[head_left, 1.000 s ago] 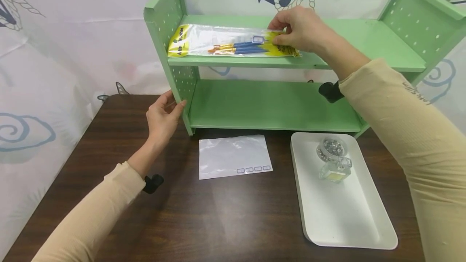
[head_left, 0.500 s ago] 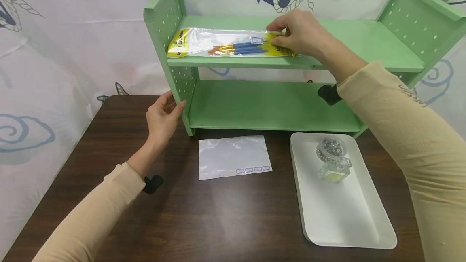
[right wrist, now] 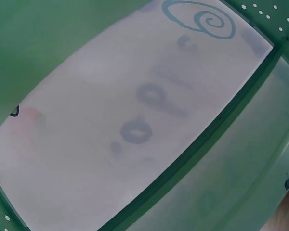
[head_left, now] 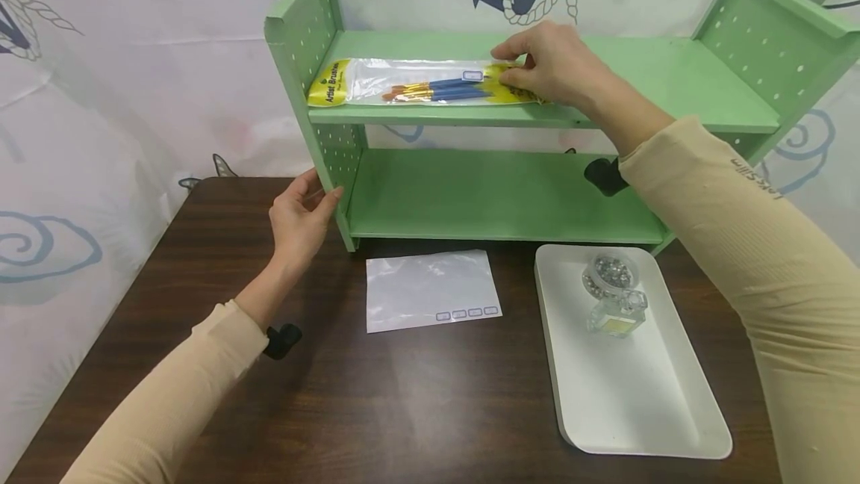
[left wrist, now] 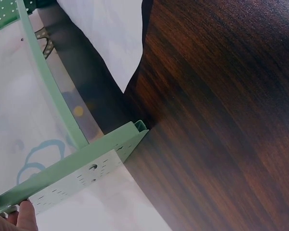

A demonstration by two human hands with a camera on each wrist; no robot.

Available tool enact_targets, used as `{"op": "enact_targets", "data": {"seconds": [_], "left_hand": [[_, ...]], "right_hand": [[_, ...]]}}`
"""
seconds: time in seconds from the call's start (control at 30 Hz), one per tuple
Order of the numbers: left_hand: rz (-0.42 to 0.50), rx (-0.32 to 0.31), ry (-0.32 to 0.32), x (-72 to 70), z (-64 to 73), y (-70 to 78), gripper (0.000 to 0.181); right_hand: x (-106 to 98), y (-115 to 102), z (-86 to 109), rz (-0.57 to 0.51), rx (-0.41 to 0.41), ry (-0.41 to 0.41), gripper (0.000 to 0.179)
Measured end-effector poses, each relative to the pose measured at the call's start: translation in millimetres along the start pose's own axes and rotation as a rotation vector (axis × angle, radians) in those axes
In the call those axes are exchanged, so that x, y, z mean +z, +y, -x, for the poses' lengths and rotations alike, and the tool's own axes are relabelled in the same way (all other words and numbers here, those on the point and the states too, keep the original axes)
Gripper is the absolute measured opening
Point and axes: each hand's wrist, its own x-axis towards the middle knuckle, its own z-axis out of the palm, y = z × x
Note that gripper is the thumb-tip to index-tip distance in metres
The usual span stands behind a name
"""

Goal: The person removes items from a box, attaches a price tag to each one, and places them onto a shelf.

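Observation:
A clear pack of artist brushes [head_left: 410, 84] with yellow ends lies along the front of the upper shelf, at its left end. Blue-handled brushes show through the plastic. My right hand [head_left: 554, 66] pinches the pack's right end between thumb and fingers. With my left hand [head_left: 301, 219] I grip the left side panel [head_left: 322, 125] of the green shelf unit [head_left: 497, 193], low on its front edge. In the left wrist view, a thumb [left wrist: 26, 216] and fingertips meet that panel's edge. The right wrist view looks through the gap between the two shelves; the brushes are hidden there.
A white sheet [head_left: 433, 290] with small printed labels lies on the dark wooden table [head_left: 403, 409] before the unit. To its right, a white tray [head_left: 638, 409] holds a round clear container [head_left: 610, 275] of silvery bits and a small glass bottle [head_left: 618, 314]. A patterned curtain hangs behind.
The upper edge of the brush pack has come down a little, so it lies flatter on the shelf. My right hand has lowered slightly with it; the left hand stays put.

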Motion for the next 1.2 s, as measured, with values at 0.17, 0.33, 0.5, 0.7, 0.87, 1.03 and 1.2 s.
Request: {"op": "enact_targets", "data": {"seconds": [0.17,0.33,0.5,0.7,0.87,1.03,1.2], "left_hand": [[-0.013,-0.006,0.0,-0.6,1.4,8.3,0.038],[-0.015,-0.015,-0.011,-1.9,7.7,30.1,0.037],[-0.014,-0.021,-0.013,-1.4,7.4,30.2,0.038],[-0.018,-0.019,-0.002,0.6,-1.3,6.2,0.038],[-0.025,0.002,0.0,2.5,-4.5,-0.7,0.037],[-0.032,0.01,-0.002,3.0,-5.6,-2.0,0.038],[-0.026,-0.001,0.007,3.5,-5.7,-4.1,0.039]], "right_hand": [[0.1,0.1,-0.5,0.006,-0.007,0.008,0.041],[0.2,0.2,-0.7,0.006,-0.003,0.013,0.04],[0.7,0.5,-1.7,0.007,0.014,0.016,0.041],[-0.5,3.0,-0.5,-0.013,0.026,0.053,0.043],[-4.6,6.8,4.4,-0.023,-0.001,0.14,0.041],[-9.1,8.9,13.2,-0.029,-0.022,0.239,0.039],[-16.4,10.8,27.1,-0.123,-0.003,0.356,0.035]]}}
